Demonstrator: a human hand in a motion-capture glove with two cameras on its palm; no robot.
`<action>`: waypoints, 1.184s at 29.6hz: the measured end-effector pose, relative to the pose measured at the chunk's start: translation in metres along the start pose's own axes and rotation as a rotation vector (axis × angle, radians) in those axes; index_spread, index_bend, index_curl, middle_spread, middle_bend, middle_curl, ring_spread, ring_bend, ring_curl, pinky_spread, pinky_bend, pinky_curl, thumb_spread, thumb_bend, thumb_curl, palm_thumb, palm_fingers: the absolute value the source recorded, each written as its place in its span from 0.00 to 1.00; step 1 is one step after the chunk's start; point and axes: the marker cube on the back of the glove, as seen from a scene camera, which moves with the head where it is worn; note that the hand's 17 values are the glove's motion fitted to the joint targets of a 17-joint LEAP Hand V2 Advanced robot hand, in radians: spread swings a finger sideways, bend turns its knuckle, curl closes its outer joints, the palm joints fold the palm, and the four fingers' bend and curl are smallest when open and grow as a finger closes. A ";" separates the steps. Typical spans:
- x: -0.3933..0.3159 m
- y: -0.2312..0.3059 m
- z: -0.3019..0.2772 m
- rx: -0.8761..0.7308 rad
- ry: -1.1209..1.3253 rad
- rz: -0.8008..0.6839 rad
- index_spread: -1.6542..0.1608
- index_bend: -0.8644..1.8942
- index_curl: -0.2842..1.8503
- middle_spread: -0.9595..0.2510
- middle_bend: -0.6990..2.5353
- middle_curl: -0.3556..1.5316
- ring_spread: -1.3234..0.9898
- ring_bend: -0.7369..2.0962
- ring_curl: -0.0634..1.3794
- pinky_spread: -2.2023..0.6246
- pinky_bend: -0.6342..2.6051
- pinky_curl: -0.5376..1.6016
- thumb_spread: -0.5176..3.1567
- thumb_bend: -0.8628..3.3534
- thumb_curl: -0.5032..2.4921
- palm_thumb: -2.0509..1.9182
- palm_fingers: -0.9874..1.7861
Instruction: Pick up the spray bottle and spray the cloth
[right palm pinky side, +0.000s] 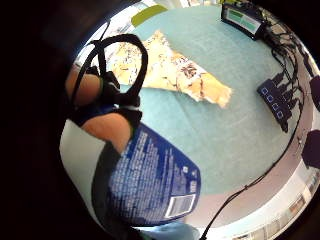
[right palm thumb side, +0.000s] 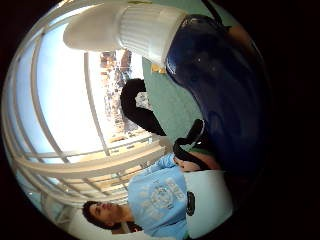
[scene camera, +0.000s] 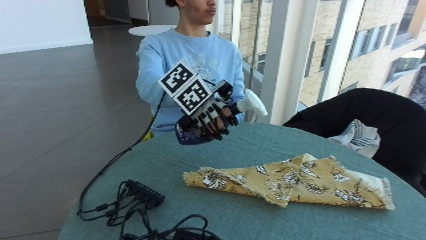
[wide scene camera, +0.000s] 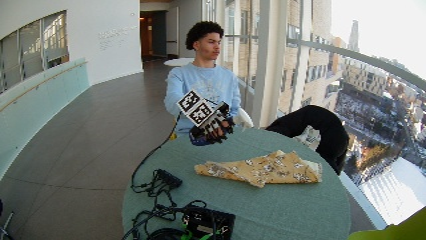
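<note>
A person in a light blue sweatshirt (scene camera: 193, 60) is sitting at a round table covered in teal cloth (scene camera: 266, 145), and the gloved right hand (scene camera: 206, 120) is holding a spray bottle (scene camera: 200, 132) up in the air above the near edge of the table, on the person's side. The fingers (scene camera: 214, 123) are wrapping around the dark blue body of the bottle, and its white spray head (scene camera: 251, 104) is sticking out past the hand toward the window side. From the little-finger side of the palm, the bottle's blue back label (right palm pinky side: 150, 180) with white print and a barcode is filling much of the view, close against the palm. From the thumb side, the ribbed white collar (right palm thumb side: 150, 30) and the blue shoulder of the bottle are sitting right by the hand.

The yellow floral cloth (scene camera: 293, 182) is lying folded and flat on the table, well apart from the bottle and lower than it. A black jacket (scene camera: 359, 117) is hanging over the chair beside the table. Black cables and a small black hub (scene camera: 143, 192) are lying on the table's edge, away from the person.
</note>
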 end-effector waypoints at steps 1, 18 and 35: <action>0.000 0.000 0.000 0.001 -0.001 -0.001 0.76 0.34 0.23 0.72 0.29 0.43 0.58 0.45 0.31 0.86 0.29 0.43 0.33 0.20 0.39 0.75 0.72; 0.002 0.001 -0.001 -0.003 0.001 0.010 0.76 0.34 0.23 0.73 0.29 0.43 0.58 0.45 0.31 0.86 0.29 0.43 0.33 0.20 0.40 0.75 0.72; -0.034 0.003 0.011 0.145 -0.167 -0.170 0.77 0.35 0.23 0.73 0.29 0.43 0.58 0.45 0.31 0.86 0.29 0.42 0.33 0.20 0.40 0.75 0.72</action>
